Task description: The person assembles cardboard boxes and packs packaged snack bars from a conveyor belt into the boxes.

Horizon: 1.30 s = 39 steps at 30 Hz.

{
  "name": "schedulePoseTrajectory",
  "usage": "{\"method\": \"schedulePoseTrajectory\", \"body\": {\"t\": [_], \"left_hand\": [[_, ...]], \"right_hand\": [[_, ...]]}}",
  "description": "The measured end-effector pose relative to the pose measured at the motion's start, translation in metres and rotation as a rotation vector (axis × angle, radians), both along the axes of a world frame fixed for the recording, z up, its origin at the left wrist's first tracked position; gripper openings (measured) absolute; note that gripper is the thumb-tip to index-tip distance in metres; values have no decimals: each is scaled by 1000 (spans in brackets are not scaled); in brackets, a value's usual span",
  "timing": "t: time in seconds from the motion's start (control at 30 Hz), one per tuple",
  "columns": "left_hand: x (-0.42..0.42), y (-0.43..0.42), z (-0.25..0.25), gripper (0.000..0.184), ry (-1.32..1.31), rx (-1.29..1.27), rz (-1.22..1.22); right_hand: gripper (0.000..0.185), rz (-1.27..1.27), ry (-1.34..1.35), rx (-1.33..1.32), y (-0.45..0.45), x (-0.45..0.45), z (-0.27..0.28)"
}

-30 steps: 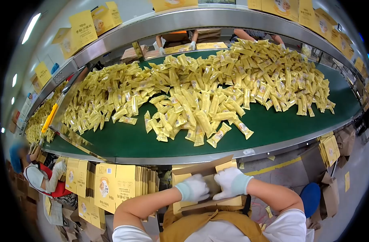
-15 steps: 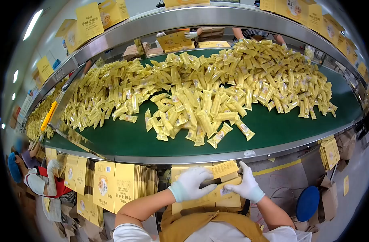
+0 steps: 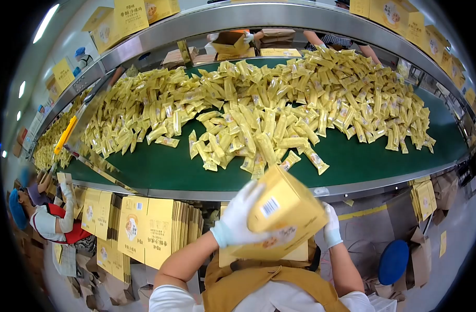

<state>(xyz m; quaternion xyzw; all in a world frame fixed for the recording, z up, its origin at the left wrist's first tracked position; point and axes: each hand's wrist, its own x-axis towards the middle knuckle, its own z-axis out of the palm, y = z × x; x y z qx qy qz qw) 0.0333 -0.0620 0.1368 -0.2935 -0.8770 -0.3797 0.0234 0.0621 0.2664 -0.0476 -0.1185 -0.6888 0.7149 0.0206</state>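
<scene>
A yellow cardboard box [image 3: 287, 213], printed with a barcode and a food picture, is held up tilted in front of my body, its edges a little blurred. My left hand [image 3: 240, 218], in a white glove, grips the box's left side with the thumb on the printed face. On the opposite side my gloved right hand [image 3: 331, 226] holds the right edge; some of its fingers are hidden behind the cardboard. Just beyond the box, many yellow wrapped snack packets [image 3: 264, 135] lie heaped on the green conveyor belt [image 3: 186, 174].
Stacks of flat yellow cartons [image 3: 147, 229] stand left of me. A metal rail [image 3: 207, 195] edges the belt. A blue round stool [image 3: 393, 262] is at the right. One co-worker in a red apron [image 3: 74, 236] is at the left; others work across the belt.
The carton, flat and low between my hands before, is now raised and opened into a box shape. My left hand has moved onto its side, my right hand to its right edge.
</scene>
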Motion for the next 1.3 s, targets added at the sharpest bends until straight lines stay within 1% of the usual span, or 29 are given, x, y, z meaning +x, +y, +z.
{"method": "schedulePoseTrajectory", "body": {"t": [0.03, 0.07, 0.1, 0.13, 0.17, 0.23, 0.27, 0.33, 0.37, 0.43, 0.47, 0.53, 0.57, 0.67, 0.77, 0.83, 0.87, 0.9, 0.93, 0.97, 1.0, 1.03, 1.07, 1.1, 1.13, 1.17, 1.2, 1.27, 1.3], "left_hand": [[-5, -3, -10, 106, -68, 124, -2], [-8, -6, -22, 103, -137, 250, 0], [-5, -3, -36, 98, -345, 485, -18], [2, 5, -51, 93, -551, 722, -37], [9, 8, -67, 88, -754, 957, -59], [28, 5, -110, 80, -1159, 1266, -132], [39, 4, -129, 76, -1362, 1418, -171], [66, 10, -153, 75, -1307, 1396, 4], [72, 13, -161, 76, -1279, 1378, 89], [73, 9, -177, 75, -1283, 1363, 109], [73, 7, -184, 75, -1284, 1357, 119], [71, 1, -199, 75, -1275, 1286, 152], [70, 1, -199, 75, -1270, 1249, 170], [77, 9, -188, 69, -1300, 1349, 228], [82, 11, -231, 61, -1166, 1315, 289], [83, 11, -254, 58, -1160, 1357, 310], [82, 11, -267, 56, -1159, 1379, 318], [76, 7, -289, 43, -1160, 1413, 344], [68, 0, -301, 38, -949, 821, 373], [56, -9, -304, 35, -699, 246, 376], [46, -15, -308, 31, -416, -315, 358], [45, -16, -287, 26, -558, -233, 417], [39, -14, -253, 28, -594, -346, 422], [32, -12, -214, 30, -628, -458, 428], [30, -9, -191, 31, -663, -567, 435], [33, -12, -185, 35, -583, -345, 531], [33, -16, -176, 36, -429, -317, 494], [31, -17, -145, 39, -128, -255, 414], [30, -5, -97, 39, -529, 22, 521]], "right_hand": [[46, 94, 89, 79, 9, 2, -37], [49, 135, 148, 127, 7, 12, -46], [54, 174, 210, 173, 6, 22, -53], [58, 177, 168, 136, 5, 25, -50], [63, 178, 127, 99, 3, 20, -41], [69, 142, 68, 251, -28, 15, 73], [74, 118, 267, 390, -23, 14, 63], [81, 220, 167, 667, -32, 23, 111], [89, 259, 103, 709, -41, 26, 130], [91, 308, 47, 815, -58, 25, 160], [92, 333, 19, 868, -65, 24, 168], [94, 360, 46, 951, -80, 22, 175], [94, 382, 41, 978, -86, 21, 183], [94, 438, 6, 1014, -90, 27, 185], [93, 421, -20, 1006, -82, 37, 171], [92, 374, -26, 986, -71, 37, 150], [92, 344, 14, 978, -72, 35, 148], [91, 312, 53, 970, -76, 34, 147], [91, 277, 95, 960, -82, 31, 148], [89, 296, 0, 984, -93, 27, 158], [89, 378, -48, 1023, -102, 24, 160], [91, 416, -49, 1088, -112, 22, 146], [92, 453, -48, 1153, -121, 17, 130], [96, 499, -52, 1178, -126, 13, 129], [96, 495, -43, 1199, -128, 13, 127], [96, 493, -35, 1220, -130, 15, 123], [97, 490, -29, 1240, -132, 16, 121], [97, 498, -51, 1178, -127, 15, 129], [96, 492, -58, 1141, -123, 16, 129]]}}
